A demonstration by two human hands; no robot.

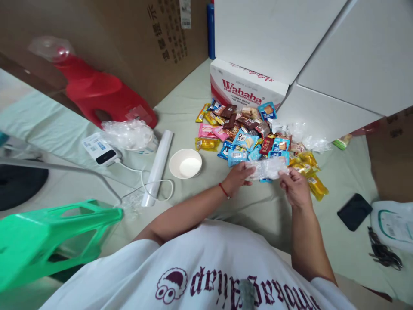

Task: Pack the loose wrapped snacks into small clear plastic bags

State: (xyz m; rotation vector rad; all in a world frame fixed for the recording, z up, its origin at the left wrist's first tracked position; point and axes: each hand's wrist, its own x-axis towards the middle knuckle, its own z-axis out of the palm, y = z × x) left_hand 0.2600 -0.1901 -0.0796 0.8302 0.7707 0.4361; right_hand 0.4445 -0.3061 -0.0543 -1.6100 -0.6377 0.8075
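My left hand (237,177) and my right hand (294,186) both hold a clear plastic bag (267,168), stretched between them just above the pale green cloth (180,107). A red string circles my left wrist. Right behind the bag lies a heap of small snack packets (248,133) in blue, pink, yellow and brown wrappers. More yellow packets (314,181) lie to the right of my right hand.
A white paper bowl (185,163) and a roll of clear bags (158,165) lie left of my hands. A Wahaha box (245,86), white boxes, a cardboard box, a red jug (103,94), a green stool (48,237) and a black phone (354,211) surround the cloth.
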